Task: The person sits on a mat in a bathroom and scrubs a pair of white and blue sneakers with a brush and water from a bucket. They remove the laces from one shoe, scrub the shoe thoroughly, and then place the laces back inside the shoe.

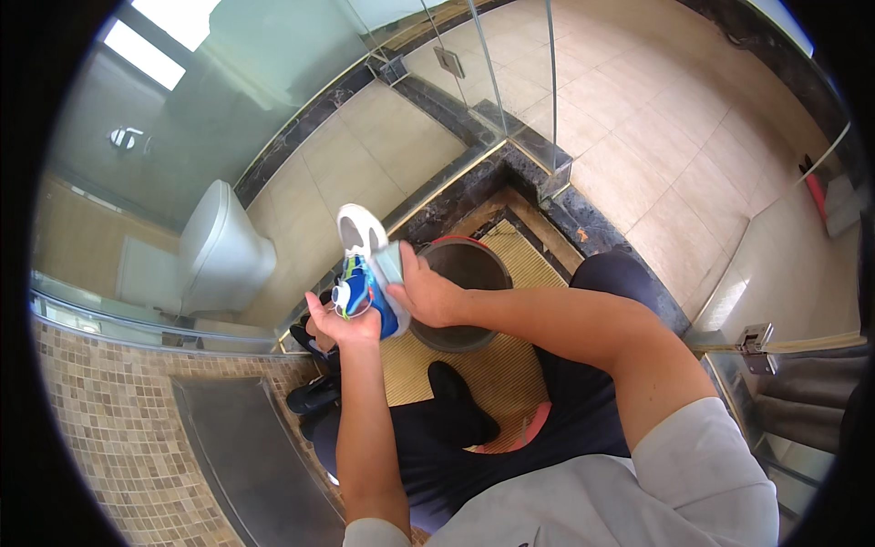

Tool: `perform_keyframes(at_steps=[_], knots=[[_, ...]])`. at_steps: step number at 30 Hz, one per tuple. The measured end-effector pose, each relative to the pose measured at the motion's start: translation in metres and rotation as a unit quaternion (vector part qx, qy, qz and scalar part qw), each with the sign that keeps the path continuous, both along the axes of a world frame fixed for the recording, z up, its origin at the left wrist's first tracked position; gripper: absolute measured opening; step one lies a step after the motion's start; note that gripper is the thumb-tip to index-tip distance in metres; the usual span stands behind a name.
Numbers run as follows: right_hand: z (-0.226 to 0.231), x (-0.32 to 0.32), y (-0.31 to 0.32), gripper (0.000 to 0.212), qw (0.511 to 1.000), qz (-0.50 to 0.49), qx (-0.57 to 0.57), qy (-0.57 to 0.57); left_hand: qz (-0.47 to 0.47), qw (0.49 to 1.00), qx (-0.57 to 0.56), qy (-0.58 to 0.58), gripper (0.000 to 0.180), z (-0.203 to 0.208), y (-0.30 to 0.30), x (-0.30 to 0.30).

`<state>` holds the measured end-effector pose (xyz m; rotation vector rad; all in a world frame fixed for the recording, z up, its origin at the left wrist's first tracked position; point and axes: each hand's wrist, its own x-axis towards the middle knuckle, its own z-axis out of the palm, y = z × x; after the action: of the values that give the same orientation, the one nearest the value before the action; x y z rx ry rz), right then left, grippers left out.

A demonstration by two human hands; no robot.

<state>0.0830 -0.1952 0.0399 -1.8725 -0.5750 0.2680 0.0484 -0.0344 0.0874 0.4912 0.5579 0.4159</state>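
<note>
A blue and white sneaker (354, 272) with yellow-green accents is held up in front of me, its white toe pointing away. My left hand (346, 324) supports it from below at the heel end, fingers partly hidden behind it. In my right hand (428, 292) is a pale blue-green block (389, 264), pressed against the right side of the shoe's sole. Whether the block is a brush or a sponge I cannot tell. Just under and right of the shoe stands a dark round bucket (469, 273) with some red at its rim.
The bucket rests on a yellow ribbed mat (524, 264) between my legs. Dark shoes (314, 394) lie at the left. A toilet (217, 246) stands far left behind glass. A dark stone kerb (615, 228) and glass panels edge the space; a red-handled thing (814, 190) is far right.
</note>
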Motion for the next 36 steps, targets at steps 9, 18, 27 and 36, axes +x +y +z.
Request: perform_keyframes(at_steps=[9, 18, 27, 36], knots=[[0.011, 0.041, -0.043, 0.079, 0.9, 0.099, -0.397, -0.151, -0.031, 0.998, 0.0, 0.05, 0.059, -0.011, 0.001, 0.005], [0.087, 0.073, -0.078, 0.065, 0.937, -0.053, -0.318, -0.134, -0.101, 0.991, -0.063, 0.061, 0.053, -0.162, -0.032, 0.013], [0.11, 0.065, -0.079, 0.065, 0.939, -0.037, -0.311, -0.142, -0.132, 0.972, 0.011, 0.194, 0.025, -0.233, -0.078, 0.017], [0.101, 0.084, -0.069, 0.061, 0.941, -0.026, -0.311, -0.133, -0.131, 0.962, 0.034, 0.238, 0.023, -0.279, -0.062, 0.023]])
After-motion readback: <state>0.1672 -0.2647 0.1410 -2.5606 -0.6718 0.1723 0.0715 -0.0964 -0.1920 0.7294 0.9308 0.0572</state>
